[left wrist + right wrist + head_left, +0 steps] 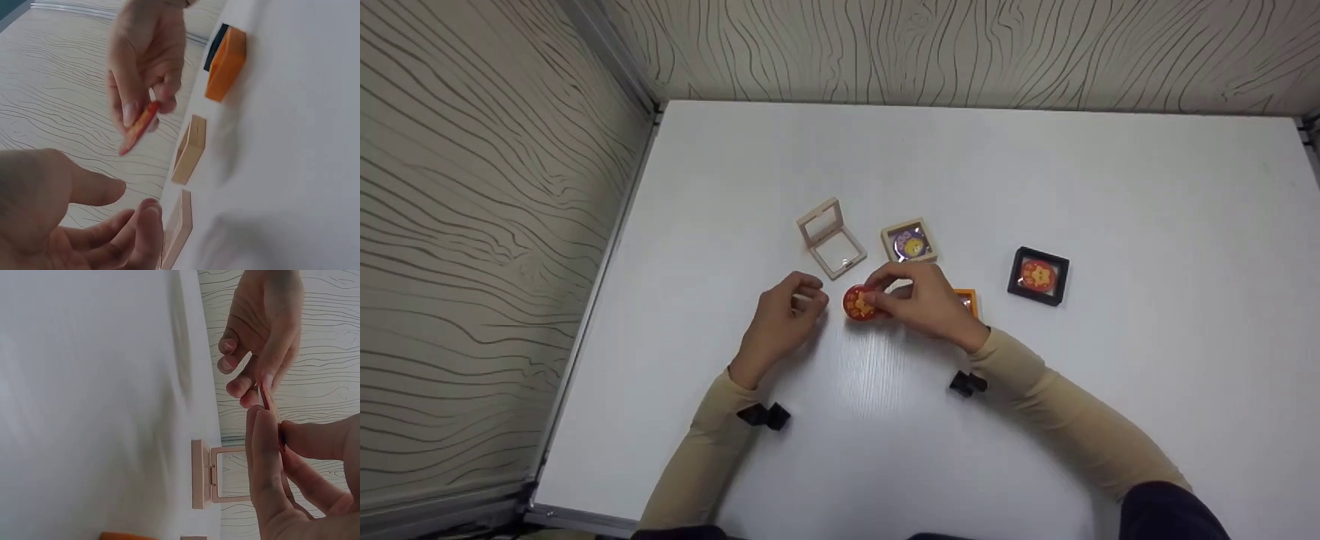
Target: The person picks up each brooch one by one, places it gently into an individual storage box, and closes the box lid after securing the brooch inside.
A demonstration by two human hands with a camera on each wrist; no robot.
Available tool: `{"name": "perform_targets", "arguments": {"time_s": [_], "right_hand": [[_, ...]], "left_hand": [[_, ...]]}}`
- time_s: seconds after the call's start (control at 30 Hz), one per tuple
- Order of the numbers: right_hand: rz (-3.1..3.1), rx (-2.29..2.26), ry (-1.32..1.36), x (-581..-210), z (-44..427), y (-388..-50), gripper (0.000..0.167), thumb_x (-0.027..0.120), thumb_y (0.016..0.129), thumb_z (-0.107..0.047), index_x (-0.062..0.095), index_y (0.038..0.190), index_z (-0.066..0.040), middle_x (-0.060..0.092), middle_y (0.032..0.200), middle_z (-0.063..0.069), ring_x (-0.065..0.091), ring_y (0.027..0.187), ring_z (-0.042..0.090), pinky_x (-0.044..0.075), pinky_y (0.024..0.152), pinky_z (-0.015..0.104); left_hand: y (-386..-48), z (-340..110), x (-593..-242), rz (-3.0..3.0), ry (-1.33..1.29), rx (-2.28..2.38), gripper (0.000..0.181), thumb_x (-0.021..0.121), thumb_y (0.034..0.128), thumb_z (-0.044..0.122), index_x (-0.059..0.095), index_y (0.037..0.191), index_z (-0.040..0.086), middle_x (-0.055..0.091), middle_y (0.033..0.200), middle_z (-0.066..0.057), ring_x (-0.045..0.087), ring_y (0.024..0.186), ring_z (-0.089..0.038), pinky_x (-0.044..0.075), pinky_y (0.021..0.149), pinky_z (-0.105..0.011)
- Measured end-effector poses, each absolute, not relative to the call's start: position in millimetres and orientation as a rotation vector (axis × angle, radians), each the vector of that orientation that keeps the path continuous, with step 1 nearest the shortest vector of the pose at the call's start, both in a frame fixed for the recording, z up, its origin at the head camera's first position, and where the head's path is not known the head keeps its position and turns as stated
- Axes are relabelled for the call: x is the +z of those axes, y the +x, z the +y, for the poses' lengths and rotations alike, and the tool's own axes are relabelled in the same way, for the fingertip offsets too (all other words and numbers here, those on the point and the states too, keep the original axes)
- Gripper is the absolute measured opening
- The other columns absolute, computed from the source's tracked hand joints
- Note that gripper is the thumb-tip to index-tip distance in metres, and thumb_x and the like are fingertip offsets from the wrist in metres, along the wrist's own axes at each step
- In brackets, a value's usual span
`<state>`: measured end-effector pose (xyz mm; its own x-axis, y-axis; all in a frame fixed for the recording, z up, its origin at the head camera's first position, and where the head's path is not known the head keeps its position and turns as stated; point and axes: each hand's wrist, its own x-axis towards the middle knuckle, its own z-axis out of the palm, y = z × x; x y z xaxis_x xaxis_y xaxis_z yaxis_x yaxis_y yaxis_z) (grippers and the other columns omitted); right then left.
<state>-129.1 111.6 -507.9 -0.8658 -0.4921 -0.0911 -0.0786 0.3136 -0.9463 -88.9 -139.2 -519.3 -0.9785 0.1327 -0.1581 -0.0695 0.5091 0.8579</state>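
Observation:
A round red badge [859,303] with a yellow figure is pinched between the thumb and fingers of my right hand [922,300], held above the table. In the left wrist view the badge [139,128] is tilted and seen nearly edge-on. My left hand [784,319] is just left of the badge, fingers loosely bent, with a gap between thumb and fingertips and nothing held. Beyond the hands a pale pink hinged frame [834,240] stands with its lid raised; its clear window shows nothing inside. In the right wrist view its hinge [213,475] shows.
Right of the pink frame lies a beige frame [910,241] holding a purple badge with a yellow figure. An orange frame [969,300] is partly hidden behind my right hand. Farther right is a black frame [1039,276] with a red badge inside. Patterned walls border the white table [1110,187].

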Motion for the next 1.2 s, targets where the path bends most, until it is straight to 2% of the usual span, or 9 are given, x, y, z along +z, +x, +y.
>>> {"name": "perform_targets", "arguments": {"time_s": [0.2,0.37,0.5,0.63,0.8,0.9,1.0,1.07,1.2], "right_hand": [[2.299,-1.53,-0.533,-506,110,-146,0.016,0.079,0.097,-0.013,0.081,0.111,-0.006,0.078,0.109,0.01,0.076,0.102,0.028,0.063,0.084,0.031],[2.385,-1.46,-0.579,-509,104,-161,0.018,0.08,0.095,-0.013,0.082,0.112,-0.006,0.08,0.107,0.009,0.074,0.098,0.025,0.059,0.085,0.032],[2.387,-1.452,-0.574,-514,97,-173,0.019,0.079,0.095,-0.012,0.082,0.112,-0.003,0.08,0.106,0.013,0.075,0.095,0.027,0.058,0.084,0.031],[2.401,-1.446,-0.538,-520,90,-185,0.02,0.078,0.095,-0.011,0.083,0.111,-0.003,0.081,0.107,0.015,0.073,0.104,0.029,0.056,0.095,0.04],[2.404,-1.416,-0.463,-523,85,-196,0.019,0.077,0.095,-0.013,0.084,0.111,-0.005,0.081,0.11,0.014,0.071,0.113,0.032,0.051,0.107,0.05],[2.414,-1.399,-0.432,-524,84,-202,0.018,0.078,0.095,-0.015,0.084,0.11,-0.007,0.081,0.11,0.012,0.07,0.112,0.031,0.051,0.106,0.048],[2.422,-1.38,-0.402,-523,84,-209,0.018,0.079,0.096,-0.018,0.084,0.11,-0.009,0.081,0.111,0.009,0.07,0.108,0.028,0.053,0.098,0.044],[2.43,-1.36,-0.382,-522,84,-213,0.017,0.079,0.096,-0.019,0.084,0.111,-0.011,0.08,0.111,0.008,0.069,0.106,0.026,0.052,0.093,0.04],[2.438,-1.321,-0.372,-517,84,-220,0.017,0.078,0.097,-0.019,0.084,0.111,-0.01,0.08,0.112,0.008,0.068,0.104,0.025,0.053,0.087,0.035]], "left_hand": [[-115,-140,-520,2.619,-0.054,1.421,0.046,0.07,0.1032,0.018,0.052,0.141,0.0,0.065,0.129,-0.016,0.072,0.104,-0.028,0.062,0.088,-0.043],[-132,-142,-525,2.649,-0.1,1.407,0.055,0.07,0.1025,0.015,0.043,0.147,-0.002,0.058,0.137,-0.02,0.071,0.106,-0.03,0.062,0.089,-0.042],[-142,-143,-532,2.655,-0.126,1.414,0.054,0.068,0.1031,0.012,0.042,0.148,-0.002,0.057,0.139,-0.019,0.071,0.109,-0.031,0.061,0.092,-0.043],[-152,-144,-539,2.658,-0.14,1.431,0.049,0.065,0.1042,0.011,0.044,0.146,-0.001,0.057,0.14,-0.019,0.07,0.109,-0.031,0.06,0.093,-0.043],[-159,-143,-546,2.68,-0.16,1.397,0.038,0.06,0.1066,0.017,0.051,0.142,0.006,0.059,0.136,-0.012,0.066,0.107,-0.022,0.058,0.09,-0.038],[-162,-143,-549,2.716,-0.154,1.385,0.027,0.058,0.1074,0.02,0.058,0.133,0.01,0.063,0.127,-0.007,0.064,0.101,-0.02,0.055,0.083,-0.037],[-165,-143,-552,2.745,-0.16,1.378,0.019,0.058,0.1078,0.021,0.064,0.124,0.013,0.067,0.118,-0.005,0.062,0.096,-0.02,0.052,0.078,-0.038],[-166,-143,-554,2.752,-0.169,1.367,0.019,0.059,0.1079,0.021,0.067,0.124,0.013,0.068,0.117,-0.004,0.063,0.098,-0.02,0.053,0.08,-0.038],[-168,-141,-554,2.738,-0.171,1.357,0.024,0.06,0.1083,0.022,0.069,0.129,0.013,0.07,0.125,-0.005,0.064,0.111,-0.019,0.055,0.092,-0.04]]}}
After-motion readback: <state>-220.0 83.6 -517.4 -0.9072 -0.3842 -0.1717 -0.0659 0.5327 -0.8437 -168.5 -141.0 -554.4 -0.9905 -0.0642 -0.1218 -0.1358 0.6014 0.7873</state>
